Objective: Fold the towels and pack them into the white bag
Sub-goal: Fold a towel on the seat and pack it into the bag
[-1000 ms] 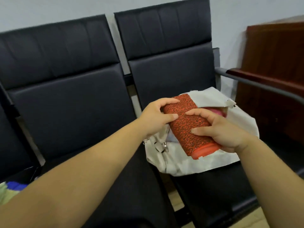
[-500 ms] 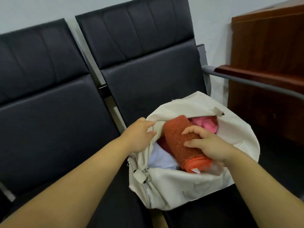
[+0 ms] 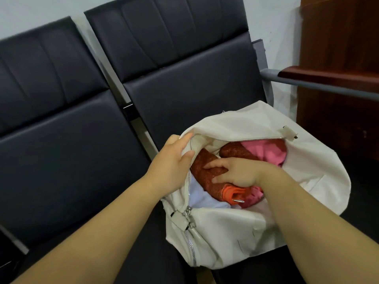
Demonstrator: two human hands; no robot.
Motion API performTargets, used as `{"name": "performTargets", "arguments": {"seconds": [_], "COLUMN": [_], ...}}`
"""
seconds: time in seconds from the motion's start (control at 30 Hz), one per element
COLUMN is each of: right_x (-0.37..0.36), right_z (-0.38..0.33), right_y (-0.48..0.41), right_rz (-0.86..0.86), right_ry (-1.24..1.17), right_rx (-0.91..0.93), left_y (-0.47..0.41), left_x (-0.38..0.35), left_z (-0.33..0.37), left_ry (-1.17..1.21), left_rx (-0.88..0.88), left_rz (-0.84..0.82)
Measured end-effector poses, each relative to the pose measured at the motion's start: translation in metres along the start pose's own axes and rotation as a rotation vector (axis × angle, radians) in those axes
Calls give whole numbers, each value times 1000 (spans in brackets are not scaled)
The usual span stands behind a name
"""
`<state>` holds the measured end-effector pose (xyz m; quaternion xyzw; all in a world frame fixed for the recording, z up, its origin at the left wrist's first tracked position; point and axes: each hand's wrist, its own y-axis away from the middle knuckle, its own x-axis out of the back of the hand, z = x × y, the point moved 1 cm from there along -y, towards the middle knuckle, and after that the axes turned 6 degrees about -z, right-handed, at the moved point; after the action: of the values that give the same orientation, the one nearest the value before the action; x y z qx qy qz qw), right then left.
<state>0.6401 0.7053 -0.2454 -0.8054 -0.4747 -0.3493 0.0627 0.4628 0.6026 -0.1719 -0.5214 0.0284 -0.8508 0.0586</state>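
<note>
Item: rolled rust-orange towel (image 3: 207, 173), lodged inside the open white bag (image 3: 235, 228), atop a pale cloth (image 3: 205, 199), beside a second rust roll (image 3: 233, 151) and a pink towel (image 3: 264, 150). The right hand (image 3: 235, 173) clasped the roll, fingers and thumb round it. The left hand (image 3: 172, 160) pinched the bag's zip edge, holding the mouth wide. The bag sat on a black chair seat (image 3: 184, 103). Step: packing, apparently. The next move called for letting go without unrolling the towel.

Far: pale plain wall (image 3: 41, 9). Against it, row of black padded chairs (image 3: 61, 150) on grey metal frame (image 3: 111, 74). Right end: grey armrest (image 3: 307, 86) with red-brown wooden cap. Far right, just behind armrest: dark reddish wooden cabinet (image 3: 338, 37). Soft, even light.
</note>
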Motion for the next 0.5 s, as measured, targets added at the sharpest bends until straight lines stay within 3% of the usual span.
{"name": "performTargets", "arguments": {"seconds": [0.27, 0.5], "right_x": [5, -6], "right_z": [12, 8], "right_y": [-7, 31], "right_rz": [-45, 176], "right_ry": [143, 70], "right_rx": [-13, -72], "left_y": [-4, 7], "left_x": [8, -1], "left_z": [6, 0], "left_ry": [-45, 31], "left_rx": [5, 80], "left_rz": [-24, -193]}}
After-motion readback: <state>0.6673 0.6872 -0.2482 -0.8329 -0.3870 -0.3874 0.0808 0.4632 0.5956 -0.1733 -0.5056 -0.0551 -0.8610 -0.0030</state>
